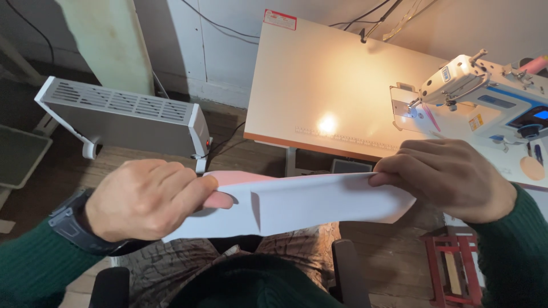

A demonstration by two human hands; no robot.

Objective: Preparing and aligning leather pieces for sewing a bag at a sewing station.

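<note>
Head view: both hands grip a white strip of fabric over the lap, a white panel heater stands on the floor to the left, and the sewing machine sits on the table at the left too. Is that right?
Not quite. The head view shows the sewing machine on the right of the table, not the left. The rest holds: the left hand and right hand grip the white strip of fabric, and the white panel heater stands on the floor at left.

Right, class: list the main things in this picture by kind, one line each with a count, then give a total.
Hands: 2 (left hand, right hand)
Fabric strip, white with a pink end: 1
Sewing machine: 1
Table: 1
Heater: 1
Wristwatch: 1
Red stool: 1
Total: 8
</note>
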